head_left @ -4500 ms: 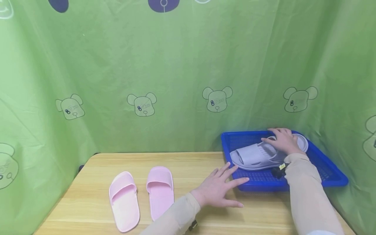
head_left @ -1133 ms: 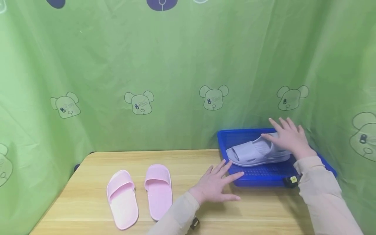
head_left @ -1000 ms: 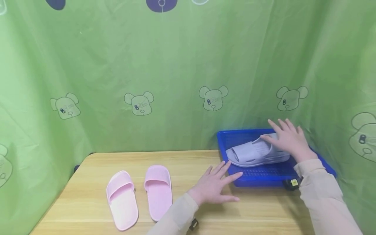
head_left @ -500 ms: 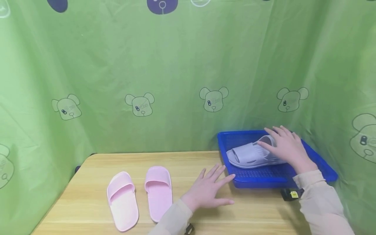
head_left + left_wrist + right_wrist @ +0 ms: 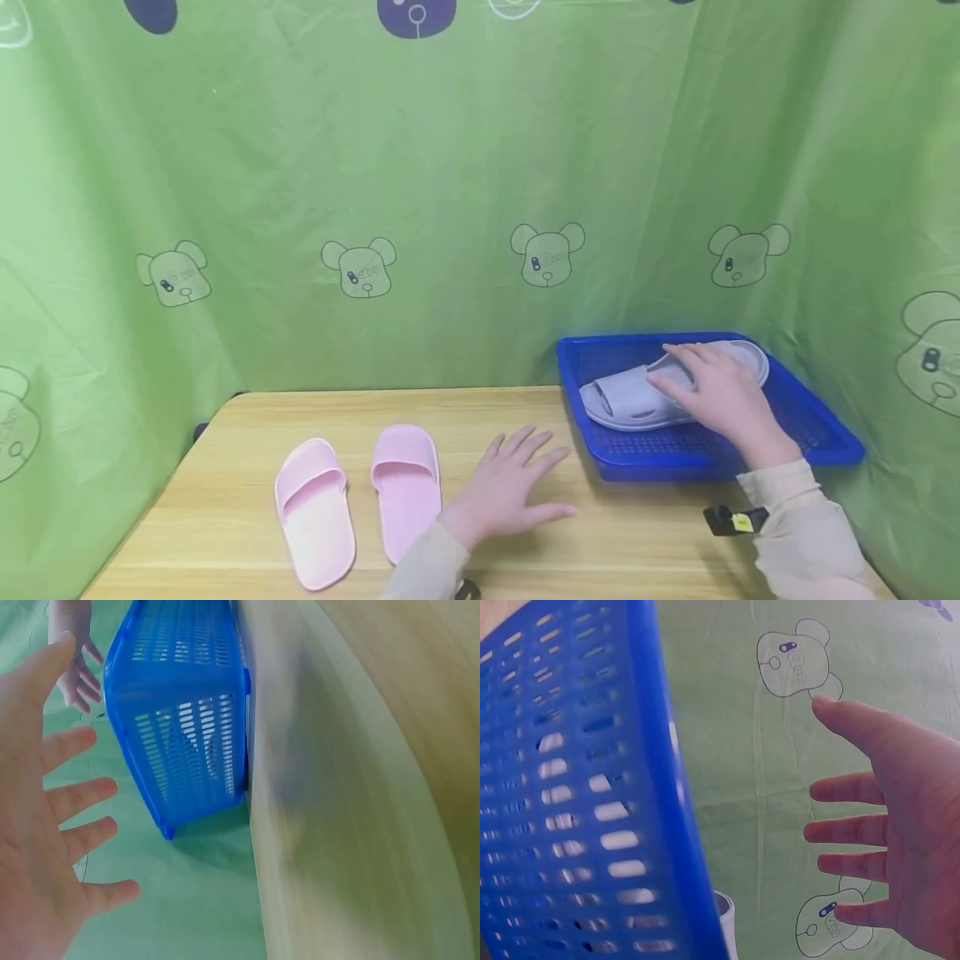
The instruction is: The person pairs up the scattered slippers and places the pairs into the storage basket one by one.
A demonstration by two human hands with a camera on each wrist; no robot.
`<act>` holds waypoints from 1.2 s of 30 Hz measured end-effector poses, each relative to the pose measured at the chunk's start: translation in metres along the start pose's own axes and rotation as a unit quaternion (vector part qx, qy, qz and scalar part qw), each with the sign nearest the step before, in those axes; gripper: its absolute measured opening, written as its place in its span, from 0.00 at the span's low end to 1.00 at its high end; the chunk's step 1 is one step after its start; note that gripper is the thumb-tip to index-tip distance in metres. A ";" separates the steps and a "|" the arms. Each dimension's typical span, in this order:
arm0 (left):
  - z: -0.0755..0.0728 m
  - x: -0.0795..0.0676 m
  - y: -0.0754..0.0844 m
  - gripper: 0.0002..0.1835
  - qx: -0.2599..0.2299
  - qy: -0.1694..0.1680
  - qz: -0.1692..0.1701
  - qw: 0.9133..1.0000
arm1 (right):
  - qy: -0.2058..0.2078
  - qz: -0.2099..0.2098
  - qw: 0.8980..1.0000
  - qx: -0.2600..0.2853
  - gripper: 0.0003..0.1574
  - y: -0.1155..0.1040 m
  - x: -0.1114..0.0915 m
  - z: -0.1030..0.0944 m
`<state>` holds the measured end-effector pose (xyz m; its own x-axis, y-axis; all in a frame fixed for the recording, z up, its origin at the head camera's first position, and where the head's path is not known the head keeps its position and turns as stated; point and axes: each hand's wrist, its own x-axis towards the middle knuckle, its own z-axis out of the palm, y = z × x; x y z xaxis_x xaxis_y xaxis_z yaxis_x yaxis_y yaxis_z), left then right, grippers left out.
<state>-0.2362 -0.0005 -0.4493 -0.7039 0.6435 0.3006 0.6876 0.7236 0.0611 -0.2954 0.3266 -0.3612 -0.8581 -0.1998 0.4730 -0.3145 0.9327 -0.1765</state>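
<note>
Placement of grey slipper (image 5: pixel 628 397) in blue basket (image 5: pixel 667 471) seems complete; left hand (image 5: pixel 504 492) and right hand (image 5: pixel 722 395), spread wide and empty, likely need pink slippers (image 5: pixel 319 533) next.

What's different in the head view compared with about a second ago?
The left hand moved leftward, so its fingers no longer overlap the blue basket. The right hand shifted left and lower in the picture, uncovering the far end of the grey footwear. I see nothing taken hold of or let go. The basket, grey footwear and pink slippers stayed put.
</note>
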 end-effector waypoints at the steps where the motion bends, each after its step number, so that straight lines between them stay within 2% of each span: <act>1: -0.001 -0.002 -0.002 0.40 -0.002 0.006 0.001 1.000 | 0.003 -0.001 1.000 0.002 0.42 -0.002 -0.001 0.001; 11: -0.009 -0.016 -0.018 0.34 -0.021 0.068 0.008 0.997 | 0.014 -0.025 1.000 -0.005 0.39 -0.019 -0.007 0.013; 17: -0.009 -0.022 -0.027 0.29 -0.029 0.109 0.016 0.993 | 0.024 -0.041 0.999 0.004 0.36 -0.029 -0.011 0.023; 24: -0.011 -0.028 -0.038 0.26 -0.050 0.131 0.004 0.990 | 0.033 -0.060 0.997 0.022 0.33 -0.043 -0.012 0.032; 27: -0.011 -0.030 -0.044 0.24 -0.043 0.153 0.009 0.987 | 0.038 -0.074 0.996 0.033 0.31 -0.050 -0.011 0.037; 32: -0.010 -0.033 -0.057 0.21 -0.026 0.211 0.028 0.977 | 0.044 -0.088 0.994 0.044 0.30 -0.059 -0.010 0.048; 36: -0.011 -0.037 -0.066 0.21 -0.037 0.234 0.019 0.971 | 0.049 -0.107 0.992 0.048 0.30 -0.069 -0.008 0.055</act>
<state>-0.2538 -0.0749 -0.4541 -0.5313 0.4726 0.7032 0.7346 0.6704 0.1045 -0.2887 0.2480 -0.4002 -0.7250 -0.3557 0.5898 -0.5266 0.8382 -0.1418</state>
